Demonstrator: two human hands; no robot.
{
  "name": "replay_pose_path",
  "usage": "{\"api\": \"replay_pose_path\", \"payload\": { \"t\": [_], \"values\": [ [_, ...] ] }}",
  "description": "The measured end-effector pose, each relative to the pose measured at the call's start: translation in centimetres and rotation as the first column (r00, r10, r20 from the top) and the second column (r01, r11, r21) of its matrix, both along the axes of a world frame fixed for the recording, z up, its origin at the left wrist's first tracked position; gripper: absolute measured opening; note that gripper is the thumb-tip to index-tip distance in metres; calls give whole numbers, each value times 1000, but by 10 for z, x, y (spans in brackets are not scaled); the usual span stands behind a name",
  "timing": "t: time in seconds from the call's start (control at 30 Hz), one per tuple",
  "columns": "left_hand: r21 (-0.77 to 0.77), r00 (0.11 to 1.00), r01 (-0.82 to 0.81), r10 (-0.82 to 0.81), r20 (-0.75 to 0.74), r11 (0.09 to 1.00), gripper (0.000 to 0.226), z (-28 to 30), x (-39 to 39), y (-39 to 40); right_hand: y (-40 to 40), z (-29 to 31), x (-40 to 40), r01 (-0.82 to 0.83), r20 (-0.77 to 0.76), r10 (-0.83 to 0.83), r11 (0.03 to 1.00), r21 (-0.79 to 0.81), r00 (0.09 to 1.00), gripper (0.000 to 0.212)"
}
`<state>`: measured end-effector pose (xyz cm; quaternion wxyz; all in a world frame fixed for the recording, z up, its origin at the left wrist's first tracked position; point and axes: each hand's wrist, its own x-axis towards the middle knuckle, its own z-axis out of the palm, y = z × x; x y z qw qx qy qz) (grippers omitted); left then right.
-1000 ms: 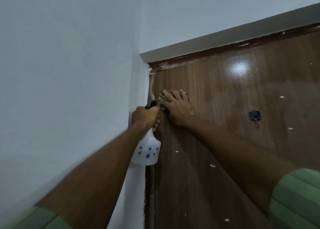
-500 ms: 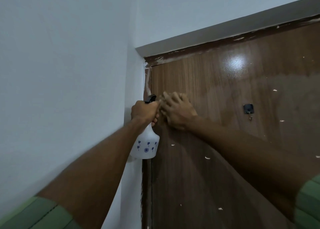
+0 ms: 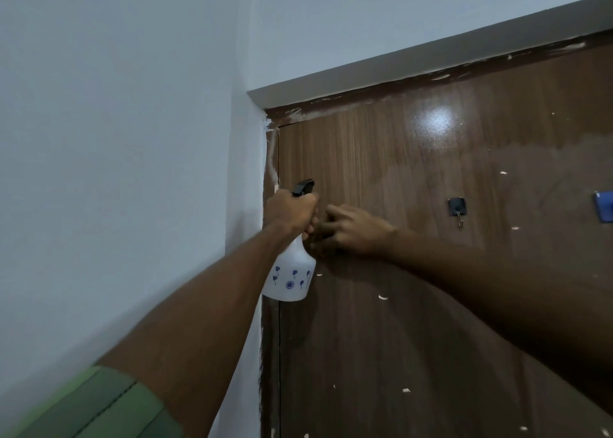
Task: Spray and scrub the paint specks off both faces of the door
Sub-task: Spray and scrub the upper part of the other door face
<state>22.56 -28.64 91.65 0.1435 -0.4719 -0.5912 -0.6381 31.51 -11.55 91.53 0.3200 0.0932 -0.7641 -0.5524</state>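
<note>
My left hand has its grip wrapped tight around the neck of the white spray bottle, the one with small blue flowers printed on it, and the black nozzle sticks up above my knuckles. The bottle hangs upright right at the seam between the grey-white wall and the brown wooden door. My right hand is against the door face just beside the bottle, fingers bent toward it; whatever is under them is hidden, so I cannot tell if that grip holds anything. White paint specks dot the door below and to the right of my hands, and smears run along the top of the frame. A small black hook sits on the door to the right, with a blue object at the picture's edge. Green sleeve covers my left upper arm.
</note>
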Motion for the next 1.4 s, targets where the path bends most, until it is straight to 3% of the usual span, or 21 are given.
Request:
{"api": "replay_pose_path", "payload": {
  "t": [0.03, 0.07, 0.13, 0.17, 0.23, 0.3, 0.37, 0.43, 0.47, 0.5, 0.53, 0.6, 0.63, 0.7, 0.77, 0.83, 0.87, 0.97, 1.03, 1.3, 1.4],
  "values": [
    [-4, 1000, 6, -6, -7, 1000, 27, 1, 0, 2, 3, 12, 14, 21, 85, -27, 997, 72, 996, 45],
    [-9, 1000, 20, -20, -9, 1000, 27, 2, 1, 4, 6, 28, 29, 29, 60, -35, 995, 95, 998, 45],
    [-15, 999, 49, -49, 8, 999, 28, 4, 4, 6, 11, 57, 51, 9, -232, -24, 998, -65, 972, 43],
    [-15, 998, 65, -65, 21, 998, 28, 5, 9, 9, 11, 65, 64, -28, -426, -58, 981, -193, 903, 44],
    [-10, 997, 75, -75, 23, 997, 27, 4, 11, 13, 7, 56, 66, -133, -587, -119, 920, -368, 801, 47],
    [-14, 996, 88, -88, -1, 996, 25, 3, 17, 16, -1, 32, 64, -155, -535, -52, 929, -336, 843, 50],
    [-13, 994, 105, -105, -18, 994, 24, 1, 22, 21, 10, 6, 64, -61, -191, 35, 989, -131, 981, 50],
    [-10, 994, 106, -106, -26, 994, 25, 3, 29, 25, 21, 14, 84, 67, 108, -70, 997, 30, 992, 52],
    [-9, 994, 107, -107, -22, 994, 25, 3, 33, 26, 23, 29, 95, 87, 107, -92, 995, 45, 990, 53],
    [-11, 994, 110, -110, -22, 994, 24, 5, 36, 27, 25, 44, 104, 73, 3, -73, 997, 3, 997, 52],
    [-16, 993, 112, -112, -24, 994, 24, 5, 39, 29, 24, 54, 112, 44, -197, -64, 994, -104, 978, 49],
    [-23, 991, 126, -127, -34, 992, 24, 4, 45, 32, 22, 58, 115, -148, -580, -92, 924, -353, 810, 44],
    [-27, 990, 135, -136, -42, 991, 24, 3, 48, 33, 20, 49, 109, -260, -653, -77, 877, -403, 753, 41],
    [-25, 988, 143, -144, -61, 989, 26, 1, 53, 33, 17, 20, 94, -255, -577, -3, 895, -366, 817, 40],
    [-27, 986, 143, -144, -79, 989, 26, 0, 57, 35, 27, -7, 96, -82, -221, 41, 981, -175, 974, 40],
    [-41, 984, 142, -145, -99, 989, 25, 0, 60, 37, 30, 3, 116, 61, 1, -62, 993, -98, 998, 40],
    [-57, 982, 152, -158, -105, 987, 25, 0, 62, 37, 29, 18, 126, 93, -27, -97, 987, -132, 995, 40],
    [-142, 971, 149, -172, -167, 979, 25, -4, 66, 40, 25, 63, 147, 16, -359, -155, 932, -362, 920, 40],
    [-205, 956, 120, -169, -241, 971, 24, -8, 70, 44, 23, 80, 157, -63, -449, -173, 884, -463, 876, 50],
    [-247, 954, 68, -136, -269, 967, 26, -14, 93, 61, 20, 77, 167, 11, -391, -229, 873, -487, 891, 64],
    [-215, 957, 86, -141, -253, 973, 25, -14, 97, 63, 21, 62, 165, -9, -420, -212, 885, -466, 882, 59]
  ]
}}
